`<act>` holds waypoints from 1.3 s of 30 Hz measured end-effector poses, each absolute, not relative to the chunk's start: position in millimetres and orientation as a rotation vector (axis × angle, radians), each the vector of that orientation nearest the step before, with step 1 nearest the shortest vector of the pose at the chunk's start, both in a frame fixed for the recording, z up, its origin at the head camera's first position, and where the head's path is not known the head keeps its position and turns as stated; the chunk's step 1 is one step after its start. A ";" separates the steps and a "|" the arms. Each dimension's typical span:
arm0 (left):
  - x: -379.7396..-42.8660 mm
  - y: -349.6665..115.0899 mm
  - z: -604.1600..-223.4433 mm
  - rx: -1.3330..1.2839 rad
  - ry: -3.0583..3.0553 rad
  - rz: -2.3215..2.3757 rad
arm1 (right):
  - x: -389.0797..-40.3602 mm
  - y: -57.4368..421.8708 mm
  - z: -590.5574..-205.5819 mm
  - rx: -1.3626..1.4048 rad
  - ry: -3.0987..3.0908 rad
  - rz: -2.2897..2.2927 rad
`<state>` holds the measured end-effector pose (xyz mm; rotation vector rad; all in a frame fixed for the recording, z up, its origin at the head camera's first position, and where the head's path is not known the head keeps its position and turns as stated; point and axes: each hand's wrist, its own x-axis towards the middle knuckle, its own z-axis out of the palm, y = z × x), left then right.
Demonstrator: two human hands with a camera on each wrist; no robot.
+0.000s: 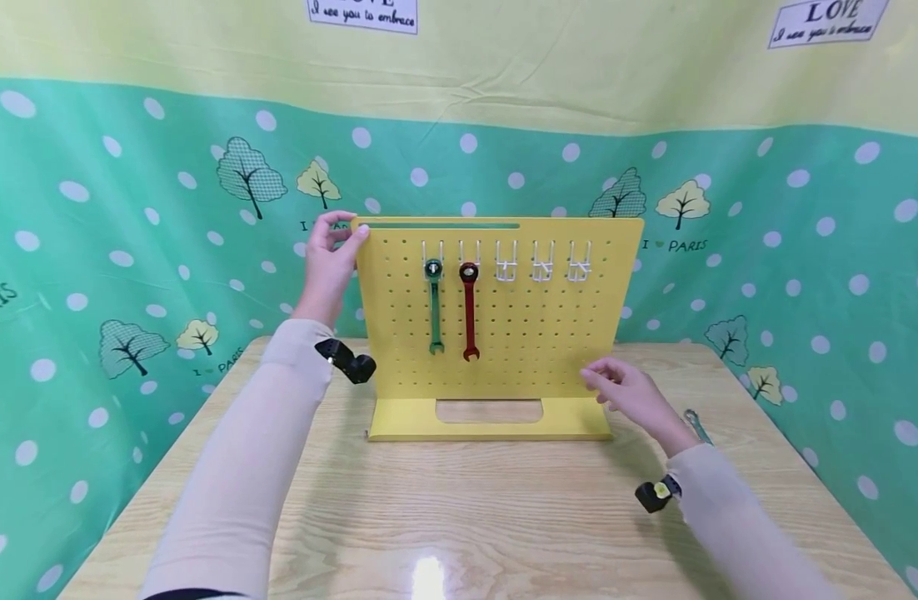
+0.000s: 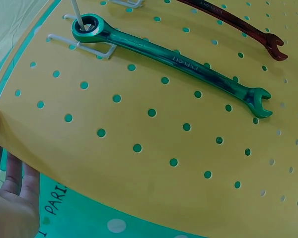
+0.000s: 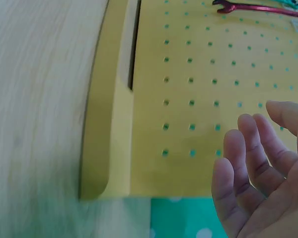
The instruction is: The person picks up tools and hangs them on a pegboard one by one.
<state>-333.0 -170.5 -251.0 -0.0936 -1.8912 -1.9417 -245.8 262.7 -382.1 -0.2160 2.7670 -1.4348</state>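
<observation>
- Yellow pegboard point(image 1: 515, 333) stands upright on the counter point(image 1: 429, 508), at 12 o'clock from the wearer.
- Left of the hands point(image 1: 330, 271) pinches its 10 o'clock corner, thumb in front, fingers behind.
- Right hand point(image 1: 631, 396), near the board's 4 o'clock corner, holds nothing, fingers loosely bent and parted; I cannot tell whether they touch the board.
- Green wrench point(image 1: 435, 312) hangs at 9 o'clock of the board's centre, red wrench point(image 1: 470, 317) at its 3 o'clock.
- Loose wrench point(image 1: 699, 427) lies beside the right wrist.
</observation>
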 end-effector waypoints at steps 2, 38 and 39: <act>-333.4 -170.3 -251.1 -0.097 -1.886 -1.948 | -243.5 271.4 -385.1 -0.191 2.781 -1.403; -332.8 -169.6 -251.5 -0.108 -1.881 -1.956 | -221.6 374.5 -432.3 0.101 2.781 -1.183; -332.9 -169.8 -251.5 -0.108 -1.879 -1.960 | -221.6 375.2 -432.9 0.103 2.777 -1.185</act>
